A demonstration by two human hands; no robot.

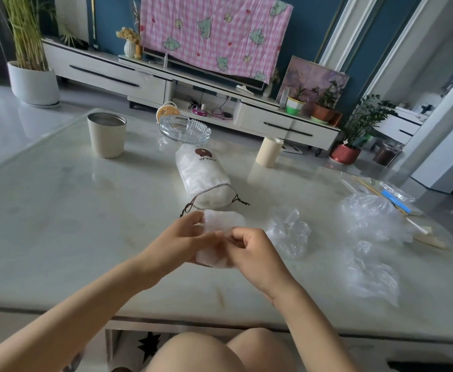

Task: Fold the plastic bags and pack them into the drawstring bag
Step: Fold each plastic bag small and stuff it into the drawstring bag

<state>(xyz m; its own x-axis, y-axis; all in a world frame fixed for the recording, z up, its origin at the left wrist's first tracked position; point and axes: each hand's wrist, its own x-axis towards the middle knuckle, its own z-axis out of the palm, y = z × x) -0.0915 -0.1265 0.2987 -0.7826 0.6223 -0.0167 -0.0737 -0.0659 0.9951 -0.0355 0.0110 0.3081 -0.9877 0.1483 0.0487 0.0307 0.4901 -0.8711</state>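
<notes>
Head, one drawstring bag (202, 178), one glass dish (185, 128)

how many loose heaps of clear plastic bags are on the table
3: a small crumpled clear plastic heap centre-right, a bigger clear heap far right, a flatter clear heap nearer the edge. Each may hide several bags.

The table (59, 210) is gleaming, smooth and glossy like polished stone. At the right, thin clear plastic bags (367, 218) are lying crinkled and catching light. The drawstring bag (202, 175) is looking matt, soft white cloth. Upper left, the cup (106, 135) is showing dull metal inside, matt cream outside.
</notes>
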